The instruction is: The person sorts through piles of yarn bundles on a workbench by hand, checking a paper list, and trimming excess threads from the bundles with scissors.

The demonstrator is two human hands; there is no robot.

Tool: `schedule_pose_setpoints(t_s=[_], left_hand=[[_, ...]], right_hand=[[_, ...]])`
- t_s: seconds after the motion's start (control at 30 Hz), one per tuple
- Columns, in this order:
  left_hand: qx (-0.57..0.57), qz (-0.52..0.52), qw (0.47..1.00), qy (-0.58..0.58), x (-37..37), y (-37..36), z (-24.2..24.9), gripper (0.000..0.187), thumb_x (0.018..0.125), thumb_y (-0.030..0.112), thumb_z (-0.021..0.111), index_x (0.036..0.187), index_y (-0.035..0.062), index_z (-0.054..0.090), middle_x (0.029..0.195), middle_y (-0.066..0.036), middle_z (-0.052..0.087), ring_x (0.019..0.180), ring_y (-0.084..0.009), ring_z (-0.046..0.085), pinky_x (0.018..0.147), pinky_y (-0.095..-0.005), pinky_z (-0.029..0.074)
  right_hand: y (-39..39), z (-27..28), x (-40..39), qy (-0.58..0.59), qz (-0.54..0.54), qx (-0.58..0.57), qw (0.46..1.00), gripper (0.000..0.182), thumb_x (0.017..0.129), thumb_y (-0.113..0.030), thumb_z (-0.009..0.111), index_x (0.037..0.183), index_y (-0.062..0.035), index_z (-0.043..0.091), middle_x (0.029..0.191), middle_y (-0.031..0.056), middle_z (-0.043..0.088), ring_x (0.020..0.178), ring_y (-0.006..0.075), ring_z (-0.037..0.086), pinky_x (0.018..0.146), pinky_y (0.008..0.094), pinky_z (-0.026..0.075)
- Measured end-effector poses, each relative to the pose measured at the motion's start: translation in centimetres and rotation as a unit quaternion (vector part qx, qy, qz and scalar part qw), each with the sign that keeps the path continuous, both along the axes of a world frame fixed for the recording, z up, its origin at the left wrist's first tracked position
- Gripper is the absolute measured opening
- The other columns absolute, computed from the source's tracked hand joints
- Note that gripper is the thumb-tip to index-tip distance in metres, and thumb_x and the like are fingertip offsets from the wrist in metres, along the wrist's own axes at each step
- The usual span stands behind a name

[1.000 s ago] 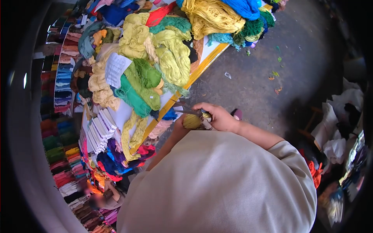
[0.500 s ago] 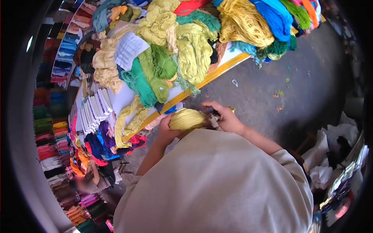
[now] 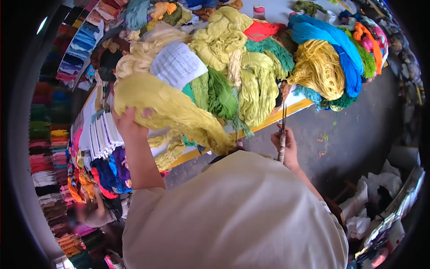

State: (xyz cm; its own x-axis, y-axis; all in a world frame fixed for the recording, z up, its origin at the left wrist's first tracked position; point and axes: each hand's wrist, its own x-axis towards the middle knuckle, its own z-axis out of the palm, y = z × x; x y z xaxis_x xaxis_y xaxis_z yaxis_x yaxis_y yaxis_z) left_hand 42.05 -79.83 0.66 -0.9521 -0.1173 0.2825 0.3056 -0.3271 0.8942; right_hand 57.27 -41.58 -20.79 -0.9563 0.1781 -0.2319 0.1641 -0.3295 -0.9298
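A long yellow-green skein of yarn [image 3: 179, 107] stretches from the upper left down to the front of my body. My left hand [image 3: 131, 124] grips it near its far left end, fingers partly sunk in the strands. In my right hand [image 3: 289, 145] is a pair of scissors [image 3: 284, 117], handles wrapped in pale cloth, blades pointing away from me toward the table edge. A printed sheet [image 3: 178, 65] lies on the yarn heap just beyond the skein. Green skeins [image 3: 221, 94] and a lime skein [image 3: 257, 89] lie between the two hands, farther off.
The yellow-edged table [image 3: 293, 106] carries heaps of coloured yarn, including a gold bundle [image 3: 320, 67] and a blue one [image 3: 331, 38]. Folded striped cloths [image 3: 106, 136] stand at the left. Another person [image 3: 94, 215] is at lower left. White bags [image 3: 358, 224] lie at lower right.
My left hand has lifted the yellow-green skein up and left, stretching it out over the table. My right hand has moved right, and the scissors' blades now show.
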Motion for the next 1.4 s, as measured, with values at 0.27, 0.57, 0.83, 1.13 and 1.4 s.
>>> schedule_pose_setpoints(t_s=[0.27,0.57,0.83,1.13,1.4], left_hand=[[-0.093,0.057,0.988,-0.105,-16.1,-0.7,-5.9,0.036,0.090,0.007,0.070,0.123,-0.0011,0.060,0.109,-0.008,0.068,0.098,-0.0170,0.065,0.081,-0.0317,0.054],[-0.657,0.068,0.747,0.074,-24.5,10.2,-13.2,0.115,0.067,0.040,0.089,0.156,0.0098,0.023,0.159,-0.025,0.021,0.147,-0.0440,0.020,0.118,-0.0520,0.024],[-0.789,-0.001,0.614,0.013,-33.2,20.6,-17.7,0.123,0.064,0.033,0.091,0.158,0.0239,0.013,0.159,-0.020,0.023,0.137,-0.0416,0.040,0.107,-0.0558,0.036],[-0.315,0.085,0.941,-0.084,-35.5,15.4,-10.3,0.066,0.077,-0.011,0.055,0.139,0.0119,0.052,0.120,-0.010,0.064,0.095,-0.0157,0.064,0.074,-0.0284,0.053],[0.006,0.169,0.981,0.095,-38.9,6.9,2.8,0.042,0.095,-0.001,0.051,0.135,0.0101,0.049,0.127,-0.010,0.060,0.113,-0.0310,0.063,0.090,-0.0498,0.057]], right_hand=[[-3.0,-1.1,-1.4,-0.069,-0.072,-0.006,0.995,0.050,0.088,0.006,0.069,0.133,-0.0082,0.054,0.091,-0.0006,0.060,0.084,0.0081,0.056,0.079,0.0230,0.045],[1.0,-0.3,-7.6,-0.115,-0.090,-0.004,0.989,0.049,0.089,0.004,0.068,0.133,-0.0076,0.052,0.092,-0.0005,0.057,0.083,0.0075,0.053,0.078,0.0218,0.044],[5.0,2.0,-14.1,-0.099,-0.085,0.089,0.987,0.047,0.090,0.004,0.067,0.132,-0.0082,0.052,0.091,-0.0018,0.055,0.082,0.0061,0.050,0.075,0.0199,0.042],[8.8,-3.2,-14.9,-0.131,-0.120,0.086,0.980,0.045,0.089,0.001,0.069,0.131,-0.0076,0.054,0.093,-0.0005,0.057,0.085,0.0087,0.054,0.079,0.0241,0.045],[8.8,-5.2,-17.5,-0.154,-0.079,0.072,0.982,0.046,0.089,0.001,0.067,0.132,-0.0070,0.051,0.087,-0.0011,0.056,0.077,0.0069,0.051,0.068,0.0217,0.041]])
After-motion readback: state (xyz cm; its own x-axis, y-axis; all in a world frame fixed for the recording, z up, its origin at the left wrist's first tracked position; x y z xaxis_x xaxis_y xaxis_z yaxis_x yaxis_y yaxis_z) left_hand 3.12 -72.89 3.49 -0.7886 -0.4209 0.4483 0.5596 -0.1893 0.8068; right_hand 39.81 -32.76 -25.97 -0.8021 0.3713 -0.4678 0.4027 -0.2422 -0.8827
